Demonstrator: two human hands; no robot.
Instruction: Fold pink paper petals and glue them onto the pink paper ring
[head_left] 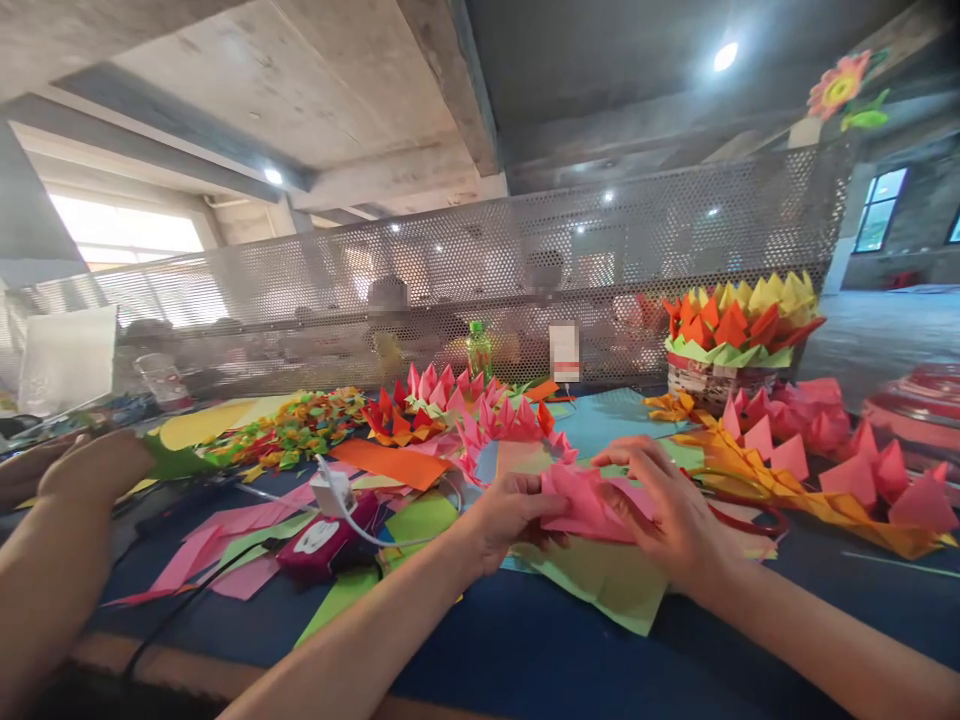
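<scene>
Pinched between the fingers and thumb of my left hand (499, 525) is a folded piece of pink paper (574, 500). My right hand (675, 510) grips the same pink paper from the other side, with its index finger raised a little. Below the paper lies a sheet of pale green paper (600, 580). Just behind my hands stands a ring of folded pink paper points (510, 425). A red-handled tool (757, 520), perhaps scissors, is partly hidden beside my right wrist.
At the left, a co-worker's hands (82, 465) hold green paper. Small folded paper pieces (300, 430) lie heaped behind. A power bank (326, 545) with a charger and cables sits left of my arm. Right are pink and orange folded strips (817, 470) and a paper-decorated basket (720, 375). A perforated partition (450, 270) stands behind.
</scene>
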